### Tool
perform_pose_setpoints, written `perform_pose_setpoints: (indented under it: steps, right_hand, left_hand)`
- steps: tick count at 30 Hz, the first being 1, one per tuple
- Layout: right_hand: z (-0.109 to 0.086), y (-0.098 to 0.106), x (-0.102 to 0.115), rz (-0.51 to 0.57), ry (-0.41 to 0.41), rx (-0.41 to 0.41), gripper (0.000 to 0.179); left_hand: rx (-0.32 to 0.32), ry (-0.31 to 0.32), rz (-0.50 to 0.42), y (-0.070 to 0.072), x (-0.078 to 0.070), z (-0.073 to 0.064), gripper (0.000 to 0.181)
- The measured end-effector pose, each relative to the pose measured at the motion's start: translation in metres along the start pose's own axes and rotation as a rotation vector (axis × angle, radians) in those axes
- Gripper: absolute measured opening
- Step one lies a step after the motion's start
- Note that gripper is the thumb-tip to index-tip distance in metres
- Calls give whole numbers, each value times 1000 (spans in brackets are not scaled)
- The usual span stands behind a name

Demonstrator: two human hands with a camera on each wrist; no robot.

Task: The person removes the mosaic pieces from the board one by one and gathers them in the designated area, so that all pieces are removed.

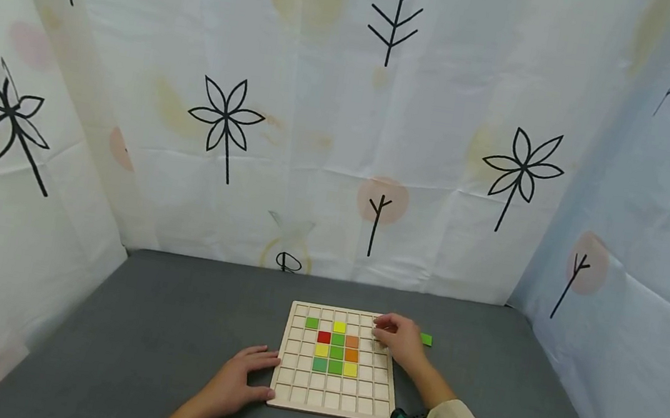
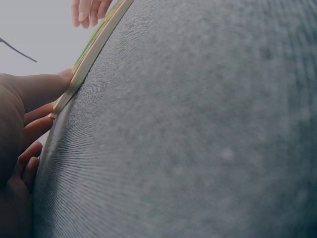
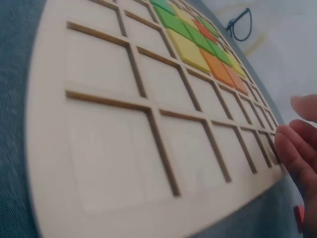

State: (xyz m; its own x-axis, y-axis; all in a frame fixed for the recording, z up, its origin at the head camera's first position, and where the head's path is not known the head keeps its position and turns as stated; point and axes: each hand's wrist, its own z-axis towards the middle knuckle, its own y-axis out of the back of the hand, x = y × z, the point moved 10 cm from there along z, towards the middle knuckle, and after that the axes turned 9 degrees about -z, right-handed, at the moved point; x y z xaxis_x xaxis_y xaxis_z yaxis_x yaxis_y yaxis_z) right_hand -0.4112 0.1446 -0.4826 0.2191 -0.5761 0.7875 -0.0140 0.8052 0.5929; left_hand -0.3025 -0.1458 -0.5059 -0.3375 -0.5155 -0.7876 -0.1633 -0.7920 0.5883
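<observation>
A square wooden grid board (image 1: pixel 331 411) lies flat on the table, with coloured tiles seated in its middle cells. Among them are a red tile (image 1: pixel 324 337), an orange tile (image 1: pixel 351 355), a yellow tile (image 1: pixel 340 327) and a green tile (image 1: pixel 312 323) apart at the upper left. My left hand (image 1: pixel 238 379) touches the board's left edge, thumb near the front corner and fingers extended. Over the upper right cells hovers my right hand (image 1: pixel 400 339), its thumb and fingers parted in the right wrist view with nothing visible between them.
Just beyond my right hand, a loose green tile (image 1: pixel 427 339) lies on the grey tabletop (image 1: pixel 160 334). A red piece (image 3: pixel 298 218) shows at the right wrist view's edge. White printed curtains (image 1: pixel 350 110) enclose the table's back and sides.
</observation>
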Motion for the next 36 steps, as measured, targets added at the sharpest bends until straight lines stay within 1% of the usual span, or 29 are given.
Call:
perform_pose_setpoints:
  steps: [5,8,11,14,21,24,28,33,36]
  right_hand:
    - [-2,-7,3,-26,9,-34,17]
    - [-3,-12,7,-38,31,-27,15]
    - [-3,-16,9,-46,43,-14,13]
    - [-4,-20,10,-78,49,4,12]
    - [-6,-32,15,-144,100,66,14]
    - [-6,-36,17,-159,110,75,14]
    - [-6,-39,20,-210,138,80,11]
    - [-4,-41,24,-277,143,112,9]
    - [-1,-43,26,-317,131,144,8]
  left_hand:
    - [6,8,-2,0,0,0,56]
    - [6,5,-6,0,-2,0,56]
    - [6,0,-10,0,-2,0,56]
    - [5,-5,-8,0,-2,0,57]
    - [11,-5,-16,0,-1,0,57]
    - [12,-9,-18,0,-1,0,57]
    - [7,-11,-12,1,-1,0,58]
    - [9,-11,-9,1,0,0,58]
    - [13,-8,-12,1,0,0,58]
